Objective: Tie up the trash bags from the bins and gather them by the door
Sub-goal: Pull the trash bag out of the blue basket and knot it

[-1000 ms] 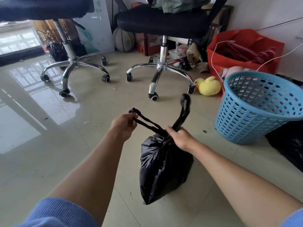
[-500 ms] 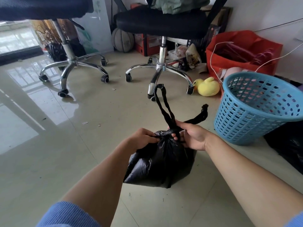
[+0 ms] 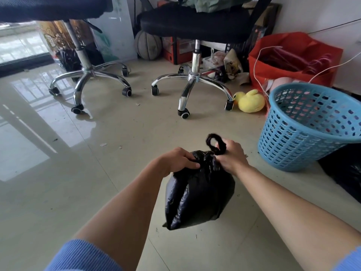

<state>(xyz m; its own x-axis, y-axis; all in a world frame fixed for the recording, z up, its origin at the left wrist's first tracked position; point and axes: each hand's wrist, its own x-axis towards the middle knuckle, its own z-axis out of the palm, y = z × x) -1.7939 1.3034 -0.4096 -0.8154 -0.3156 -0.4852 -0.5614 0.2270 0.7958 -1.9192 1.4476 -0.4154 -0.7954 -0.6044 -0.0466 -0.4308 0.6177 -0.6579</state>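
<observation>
Hands: left hand (image 3: 176,160), right hand (image 3: 231,155) grip bag (image 3: 197,194) neck.
Obstacles: basket (image 3: 304,133) just right, chairs (image 3: 192,79) ahead.
Room: floor (image 3: 58,192) stretches left.

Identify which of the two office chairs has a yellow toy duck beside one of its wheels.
The chair on the right, nearest the blue basket: the duck lies beside its right-hand wheel. The left chair has no toy by its wheels.
</observation>
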